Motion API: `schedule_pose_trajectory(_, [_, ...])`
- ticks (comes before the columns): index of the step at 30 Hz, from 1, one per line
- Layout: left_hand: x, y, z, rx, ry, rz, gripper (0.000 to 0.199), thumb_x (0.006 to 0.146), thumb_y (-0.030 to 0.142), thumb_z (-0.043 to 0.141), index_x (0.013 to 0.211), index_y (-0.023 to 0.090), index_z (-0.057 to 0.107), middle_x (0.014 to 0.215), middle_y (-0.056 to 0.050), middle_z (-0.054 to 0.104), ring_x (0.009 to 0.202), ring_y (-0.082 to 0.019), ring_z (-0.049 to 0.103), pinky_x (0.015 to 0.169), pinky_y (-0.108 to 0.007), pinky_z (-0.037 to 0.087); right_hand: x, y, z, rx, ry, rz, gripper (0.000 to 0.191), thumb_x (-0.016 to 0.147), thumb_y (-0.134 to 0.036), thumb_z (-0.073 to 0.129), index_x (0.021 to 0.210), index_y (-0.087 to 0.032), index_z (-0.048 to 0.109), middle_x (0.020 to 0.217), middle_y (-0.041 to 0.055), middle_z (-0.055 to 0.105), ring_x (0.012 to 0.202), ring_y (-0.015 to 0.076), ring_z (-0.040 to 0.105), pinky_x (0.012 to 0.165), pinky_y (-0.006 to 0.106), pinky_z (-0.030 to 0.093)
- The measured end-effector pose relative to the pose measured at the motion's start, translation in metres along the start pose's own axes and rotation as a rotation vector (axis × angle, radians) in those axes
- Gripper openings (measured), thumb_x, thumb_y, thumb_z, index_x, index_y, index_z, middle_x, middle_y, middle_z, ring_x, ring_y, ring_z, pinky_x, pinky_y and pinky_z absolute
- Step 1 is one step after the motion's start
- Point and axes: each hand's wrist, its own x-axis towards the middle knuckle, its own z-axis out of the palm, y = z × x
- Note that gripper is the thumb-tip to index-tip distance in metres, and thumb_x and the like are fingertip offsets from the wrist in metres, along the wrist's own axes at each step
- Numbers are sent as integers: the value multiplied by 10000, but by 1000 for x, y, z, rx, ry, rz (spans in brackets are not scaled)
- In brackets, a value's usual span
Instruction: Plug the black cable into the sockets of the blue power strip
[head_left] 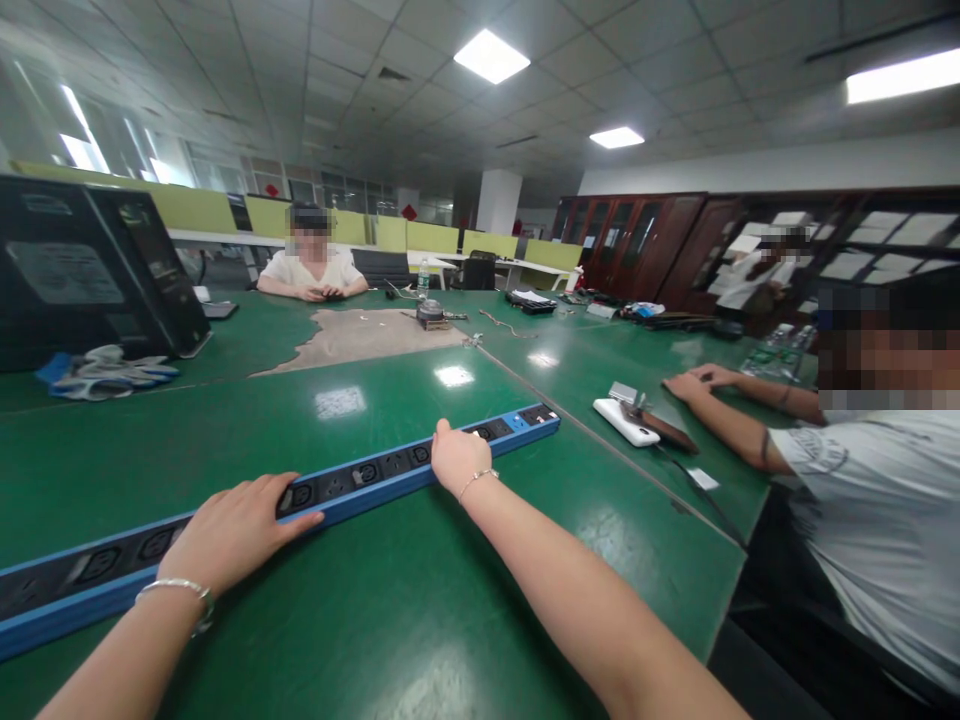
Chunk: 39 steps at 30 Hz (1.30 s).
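Observation:
A long blue power strip [390, 468] with black sockets runs diagonally over the green table, from the lower left edge of the view to the middle right. My left hand [232, 530] wraps over its left part, the thumb on the near side and the fingers across the top. Farther along, my right hand [461, 462] is closed on the strip, with its fingertips mostly hidden behind the hand. The strip's far right end, with a bright blue section and a pale piece at the tip, extends past my right hand.
Work gloves [109, 372] lie by a black computer case [97, 275] at left. A metal part [431, 316] sits on brown sheeting [360, 340] at the back. To the right are a white power strip [626, 422] and a seated person's hands [694, 383]. Another person [311, 265] sits opposite.

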Motion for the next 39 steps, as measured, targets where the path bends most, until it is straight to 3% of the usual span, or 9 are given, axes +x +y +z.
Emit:
schedule_pose_trajectory(9, [3, -1, 0, -10, -8, -17, 829, 700, 745, 341, 1204, 116, 536, 1141, -168, 608, 1028, -333, 558, 899, -458, 391, 14, 5, -10, 8, -69, -52, 249, 887, -291, 331, 973, -155, 522, 876, 133, 677, 821, 222, 660, 687, 318, 473])
schedule_pose_trajectory(13, [-2, 4, -4, 22, -1, -8, 803, 710, 737, 343, 1210, 135, 522, 1137, -142, 615, 1026, -301, 561, 899, -415, 393, 7, 3, -7, 10, -41, -33, 289, 903, -301, 290, 995, -131, 505, 830, 169, 670, 792, 254, 665, 676, 355, 474])
schedule_pose_trajectory(19, [-5, 7, -2, 48, 64, -14, 733, 723, 712, 391, 1196, 168, 523, 1123, -110, 622, 1035, -277, 554, 891, -391, 385, 1, 3, -5, -101, 20, -3, 304, 913, -339, 258, 992, -168, 497, 767, 131, 670, 735, 251, 667, 642, 353, 473])
schedule_pose_trajectory(26, [-7, 6, 0, 30, 84, -8, 737, 720, 718, 398, 1198, 171, 516, 1127, -103, 618, 1038, -275, 551, 904, -398, 379, 10, 4, -17, -85, -100, -51, 309, 909, -318, 269, 985, -149, 517, 826, 140, 671, 802, 240, 661, 700, 340, 461])
schedule_pose_trajectory(34, [-7, 5, 2, 28, 94, -10, 730, 721, 720, 398, 1205, 185, 507, 1156, -112, 600, 1065, -272, 537, 924, -397, 363, -7, -1, -6, -128, 49, 26, 332, 925, -338, 230, 995, -176, 511, 735, 113, 658, 704, 232, 664, 624, 313, 451])
schedule_pose_trajectory(39, [-8, 7, 0, 30, 85, -8, 724, 721, 712, 413, 1203, 180, 506, 1144, -107, 606, 1060, -274, 539, 922, -401, 366, 0, 2, -13, -97, -47, 21, 317, 921, -338, 252, 1009, -173, 508, 764, 129, 664, 753, 252, 662, 648, 335, 446])
